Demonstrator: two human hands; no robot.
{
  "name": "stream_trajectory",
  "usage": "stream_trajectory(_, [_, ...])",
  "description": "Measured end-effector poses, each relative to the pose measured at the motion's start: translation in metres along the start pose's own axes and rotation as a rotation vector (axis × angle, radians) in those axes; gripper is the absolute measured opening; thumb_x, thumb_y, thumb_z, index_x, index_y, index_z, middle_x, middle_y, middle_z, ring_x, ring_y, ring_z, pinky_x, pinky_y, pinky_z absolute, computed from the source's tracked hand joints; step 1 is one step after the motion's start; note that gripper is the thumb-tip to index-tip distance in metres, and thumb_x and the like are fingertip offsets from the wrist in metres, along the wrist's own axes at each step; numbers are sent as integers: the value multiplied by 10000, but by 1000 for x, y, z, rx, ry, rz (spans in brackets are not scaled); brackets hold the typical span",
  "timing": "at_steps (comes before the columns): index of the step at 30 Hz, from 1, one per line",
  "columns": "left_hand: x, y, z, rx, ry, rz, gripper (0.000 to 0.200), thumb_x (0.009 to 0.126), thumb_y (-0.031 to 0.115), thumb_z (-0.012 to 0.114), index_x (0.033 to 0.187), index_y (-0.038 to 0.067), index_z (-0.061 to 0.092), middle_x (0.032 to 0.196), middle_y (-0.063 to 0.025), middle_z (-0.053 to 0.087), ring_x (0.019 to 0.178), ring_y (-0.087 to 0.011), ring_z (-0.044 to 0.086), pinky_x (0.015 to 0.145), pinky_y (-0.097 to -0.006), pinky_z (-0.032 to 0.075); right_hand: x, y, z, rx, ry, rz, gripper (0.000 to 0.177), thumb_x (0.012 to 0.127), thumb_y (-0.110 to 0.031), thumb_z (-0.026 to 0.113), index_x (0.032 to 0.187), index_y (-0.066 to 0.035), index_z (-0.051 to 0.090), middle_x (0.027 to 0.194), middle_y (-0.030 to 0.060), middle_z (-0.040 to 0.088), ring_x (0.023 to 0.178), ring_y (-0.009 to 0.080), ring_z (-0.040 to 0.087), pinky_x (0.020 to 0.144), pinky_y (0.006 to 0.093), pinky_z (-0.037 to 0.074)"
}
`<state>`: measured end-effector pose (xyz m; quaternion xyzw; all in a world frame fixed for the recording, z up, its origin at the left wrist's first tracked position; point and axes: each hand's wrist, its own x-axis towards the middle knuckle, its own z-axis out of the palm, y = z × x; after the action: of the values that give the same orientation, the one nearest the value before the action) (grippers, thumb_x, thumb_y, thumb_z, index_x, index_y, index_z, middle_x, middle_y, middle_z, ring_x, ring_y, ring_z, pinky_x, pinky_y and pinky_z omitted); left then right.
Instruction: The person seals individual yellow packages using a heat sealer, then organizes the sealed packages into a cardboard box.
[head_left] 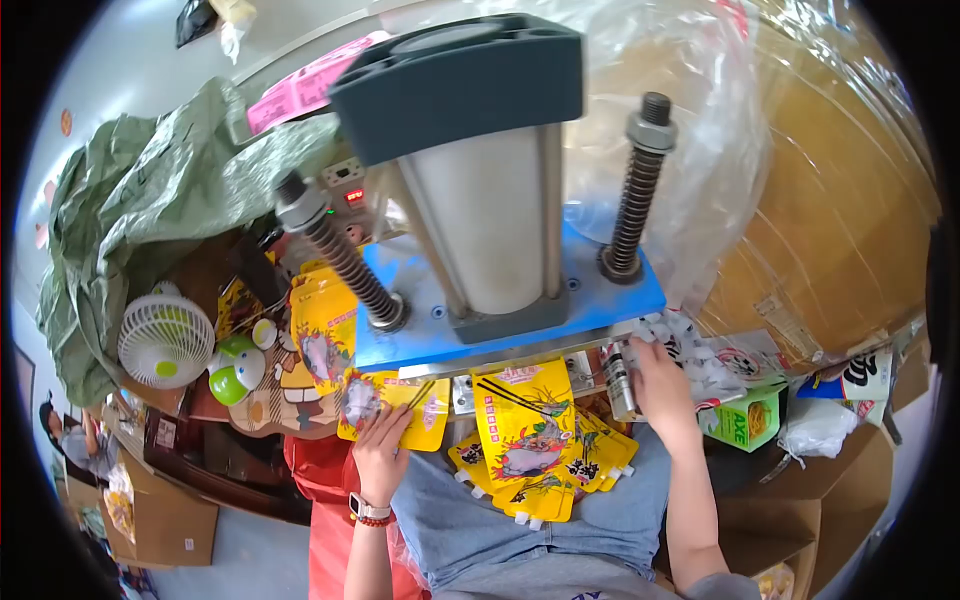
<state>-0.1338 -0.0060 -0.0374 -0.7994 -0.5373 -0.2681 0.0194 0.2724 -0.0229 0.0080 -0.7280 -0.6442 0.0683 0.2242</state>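
Both hands sit under the press (500, 330). My left hand (380, 452) pinches a pouch (400, 402) lying just above its fingertips. My right hand (662, 388) curls at the press edge; whether it grips anything I cannot tell.

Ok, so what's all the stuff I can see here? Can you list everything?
machine: one, grey, white and blue, middle
springs: two, dark, on the machine
yellow pouches: many, under machine, on lap, stacked left
fan: one, white, left
toy: one, green and white, beside fan
sack: one, green, upper left
cardboard box: one, brown, right
small box: one, green, lower right
left hand: one, holding a yellow pouch
right hand: one, at machine's right edge
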Motion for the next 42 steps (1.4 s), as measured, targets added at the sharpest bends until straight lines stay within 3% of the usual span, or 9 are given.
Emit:
stream_trajectory(5, [-12, 34, -17, -545, 86, -389, 360, 693, -107, 637, 1008, 33, 741, 1019, -124, 739, 1022, -254, 705, 890, -344, 540, -30, -7, -31, 285, 271, 146, 321, 842, 43, 655, 1150, -22, 590, 929, 188, 688, 820, 328, 668, 736, 365, 529])
stream_trajectory(7, [-13, 67, -33, -570, 136, -292, 370, 683, -129, 641, 999, 33, 746, 993, -134, 742, 1008, -242, 711, 853, -313, 545, -48, -51, -64, 457, 467, -153, 194, 811, 58, 684, 992, -10, 661, 903, 142, 696, 780, 264, 669, 726, 337, 537])
stream_trajectory(15, [-15, 109, -63, -359, 269, -94, 358, 643, -125, 604, 948, 19, 726, 960, -78, 750, 1004, -274, 707, 853, -343, 545, -65, -59, -48, 401, 436, -204, 153, 830, 36, 703, 977, -3, 692, 879, 139, 683, 741, 237, 662, 649, 311, 519])
stream_trajectory(17, [-23, 103, -70, -383, 338, -158, 216, 734, -96, 670, 938, -36, 704, 950, -133, 738, 935, -251, 709, 829, -318, 540, -81, -50, -44, 628, 79, -214, 171, 818, 43, 709, 981, -11, 702, 909, 137, 701, 789, 224, 690, 665, 281, 529])
stream_trajectory(22, [-44, 97, -52, -630, 337, -399, 60, 875, -52, 673, 925, -86, 675, 810, -69, 679, 700, -86, 576, 640, -206, 444, -112, -17, 157, 49, -384, -422, 553, 937, -472, 559, 1374, -136, 516, 1380, 130, 517, 1199, 334, 553, 896, 448, 521])
stream_trajectory(27, [-48, 115, -47, -605, 243, -331, 92, 872, -8, 715, 917, -83, 686, 775, 15, 658, 671, -40, 534, 604, -196, 418, -94, 16, 313, 109, -584, -404, 491, 927, -479, 553, 1192, -69, 611, 1146, 158, 620, 1027, 323, 629, 828, 443, 533])
stream_trajectory(30, [-57, 114, -41, -759, 220, -492, 91, 830, -33, 733, 913, -62, 709, 840, -118, 728, 711, -151, 665, 682, -241, 495, -92, 12, 304, 125, -523, -470, 432, 947, -400, 555, 1150, -23, 605, 1111, 177, 633, 1032, 340, 634, 867, 423, 518])
stream_trajectory(36, [-60, 111, -28, -1007, 93, -712, 103, 850, 9, 740, 940, -43, 735, 778, -27, 705, 688, -33, 579, 634, -191, 451, -116, 28, 278, 361, -699, -319, 271, 942, -192, 572, 1138, -5, 584, 1069, 205, 627, 1060, 368, 597, 902, 445, 488])
stream_trajectory(42, [-44, 123, -41, -643, 88, -369, 355, 657, -116, 656, 970, 24, 748, 970, -107, 747, 914, -250, 713, 802, -308, 551, -102, -58, 27, 739, -181, -201, 339, 821, -148, 772, 1099, -5, 639, 1082, 104, 667, 871, 248, 680, 753, 334, 557])
